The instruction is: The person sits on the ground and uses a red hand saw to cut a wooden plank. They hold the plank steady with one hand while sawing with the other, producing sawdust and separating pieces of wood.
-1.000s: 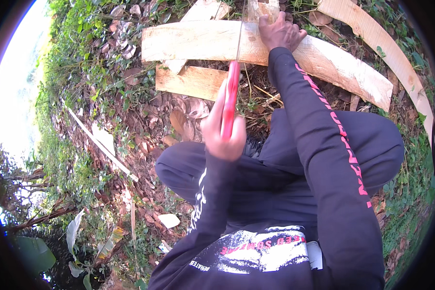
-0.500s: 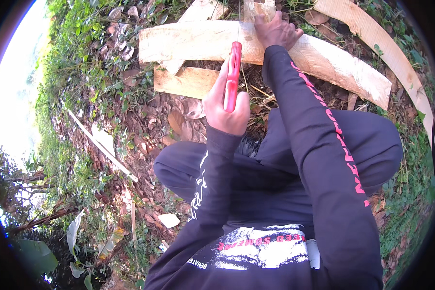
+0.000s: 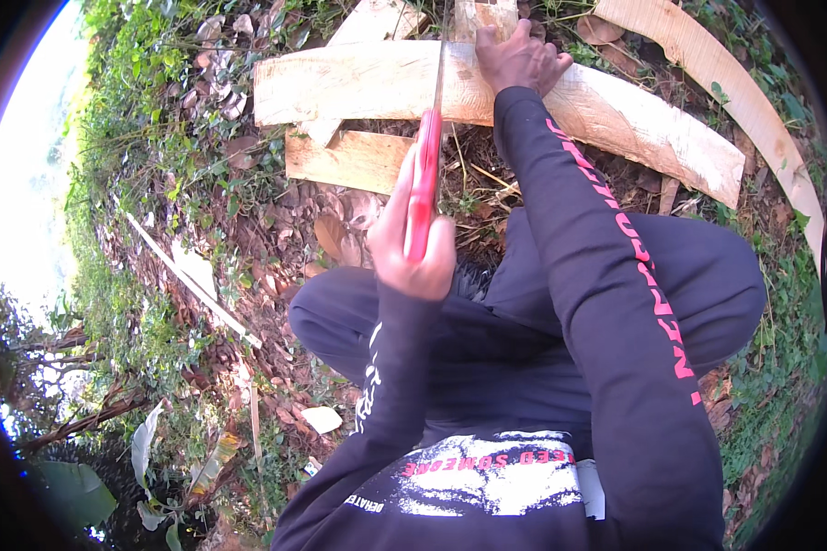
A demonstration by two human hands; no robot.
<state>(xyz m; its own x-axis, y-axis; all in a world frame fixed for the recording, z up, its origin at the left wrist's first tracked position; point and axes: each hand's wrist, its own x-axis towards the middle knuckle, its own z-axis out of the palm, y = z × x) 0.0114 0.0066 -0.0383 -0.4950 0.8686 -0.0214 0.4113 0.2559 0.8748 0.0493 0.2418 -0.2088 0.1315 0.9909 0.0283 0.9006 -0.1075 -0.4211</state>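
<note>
Left hand (image 3: pixel 412 241), fingers closed on red-handled saw (image 3: pixel 424 179), now nearer top-centre plank (image 3: pixel 358 81); right hand (image 3: pixel 521 60) pressing plank flat, cut under way.

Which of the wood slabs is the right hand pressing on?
The right hand presses on the long pale slab lying crosswise, the one the red-handled saw meets. The smaller board beneath and the curved plank are untouched.

A red-handled saw (image 3: pixel 424 179) stands edge-down across a pale, rough wooden plank (image 3: pixel 358 83).
</note>
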